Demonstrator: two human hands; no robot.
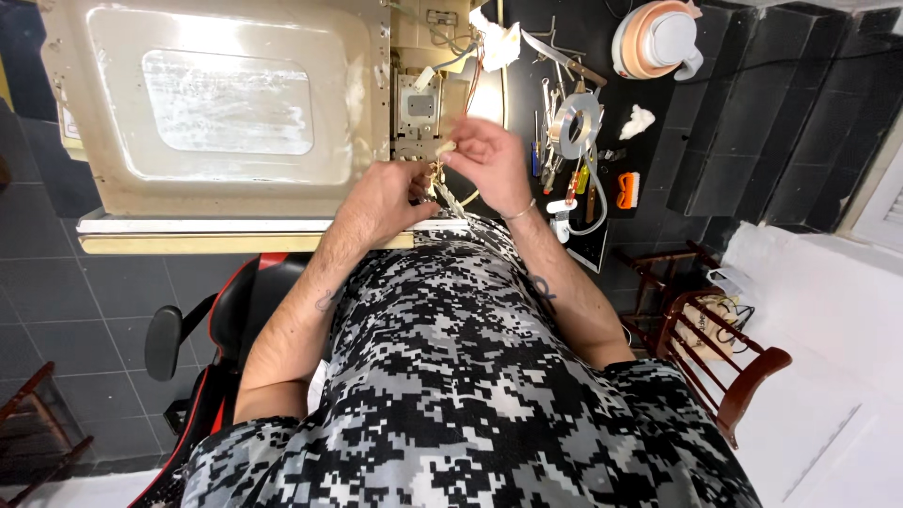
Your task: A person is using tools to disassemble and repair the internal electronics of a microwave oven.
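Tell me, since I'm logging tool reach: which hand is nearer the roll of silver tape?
Right. The right hand sits just beside the roll of silver tape; the left hand lies farther off, beyond the right hand.

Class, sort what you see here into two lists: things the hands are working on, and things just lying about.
In use:
left hand
right hand
small pale part
opened appliance
its metal panel

Lying about:
tape roll
screwdrivers
orange brush
kettle
wooden chair
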